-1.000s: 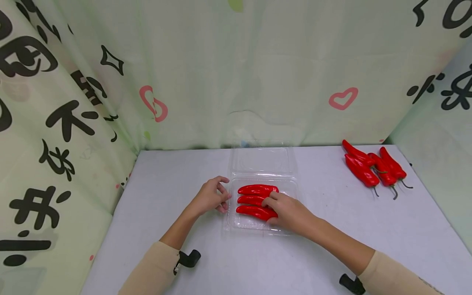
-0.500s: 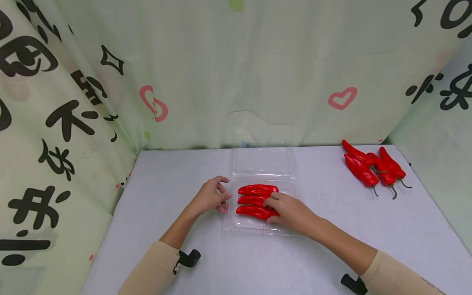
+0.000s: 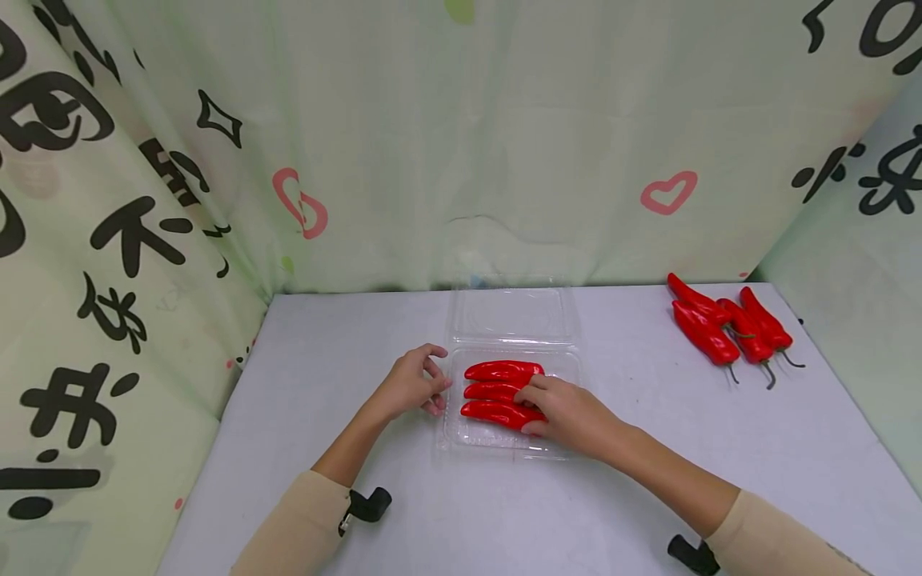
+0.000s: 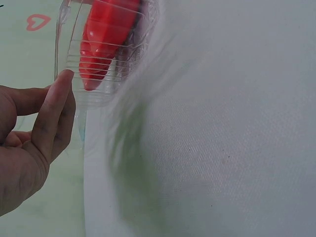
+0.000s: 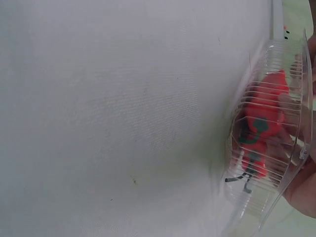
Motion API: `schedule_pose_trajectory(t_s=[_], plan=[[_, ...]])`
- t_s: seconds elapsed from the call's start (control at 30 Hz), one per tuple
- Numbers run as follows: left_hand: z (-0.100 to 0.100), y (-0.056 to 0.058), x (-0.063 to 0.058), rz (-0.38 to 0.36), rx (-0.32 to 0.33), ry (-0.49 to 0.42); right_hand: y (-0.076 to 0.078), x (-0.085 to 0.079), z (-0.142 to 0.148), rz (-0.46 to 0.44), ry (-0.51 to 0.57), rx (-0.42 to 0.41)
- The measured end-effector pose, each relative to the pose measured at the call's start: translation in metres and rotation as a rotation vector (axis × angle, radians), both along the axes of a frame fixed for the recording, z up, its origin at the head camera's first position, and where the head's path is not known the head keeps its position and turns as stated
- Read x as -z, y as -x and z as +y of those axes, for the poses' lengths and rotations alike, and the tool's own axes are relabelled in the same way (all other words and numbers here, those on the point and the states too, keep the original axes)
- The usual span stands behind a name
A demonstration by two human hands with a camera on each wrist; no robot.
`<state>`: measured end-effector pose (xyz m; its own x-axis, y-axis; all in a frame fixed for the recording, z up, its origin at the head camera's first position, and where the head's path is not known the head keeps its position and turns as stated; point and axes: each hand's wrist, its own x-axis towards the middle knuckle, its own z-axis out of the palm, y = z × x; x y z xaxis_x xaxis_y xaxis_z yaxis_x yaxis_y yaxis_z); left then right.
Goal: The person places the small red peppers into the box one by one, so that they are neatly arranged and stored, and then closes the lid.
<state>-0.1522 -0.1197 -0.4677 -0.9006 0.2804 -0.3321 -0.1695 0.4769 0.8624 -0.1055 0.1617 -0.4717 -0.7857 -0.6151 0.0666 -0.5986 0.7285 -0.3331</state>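
Right hand (image 3: 572,418) on peppers (image 3: 499,413) inside tray (image 3: 479,437); table's right edge (image 3: 823,384) well apart.

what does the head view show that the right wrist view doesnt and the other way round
Only the head view: four loose red peppers on the right of the table, and pink hearts on the backdrop.

Only the right wrist view: green caps and dark stems on the boxed peppers, through the ridged wall; the right hand hides those ends from above.

Both: the clear box, its red peppers, the right hand and the table.
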Motion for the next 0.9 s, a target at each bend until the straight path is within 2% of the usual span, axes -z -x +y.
schedule_pose_trajectory(t_s=[0.43, 0.7, 0.9], plan=[[-0.001, 0.001, 0.003, -0.010, 0.013, -0.015, -0.001, -0.002, 0.004, -0.015, -0.003, 0.015], [-0.002, 0.001, 0.003, -0.013, 0.015, -0.021, 0.000, -0.015, 0.012, -0.051, 0.021, 0.062], [-0.002, 0.001, 0.003, -0.010, 0.014, -0.015, 0.003, -0.018, 0.028, -0.006, 0.074, 0.066]])
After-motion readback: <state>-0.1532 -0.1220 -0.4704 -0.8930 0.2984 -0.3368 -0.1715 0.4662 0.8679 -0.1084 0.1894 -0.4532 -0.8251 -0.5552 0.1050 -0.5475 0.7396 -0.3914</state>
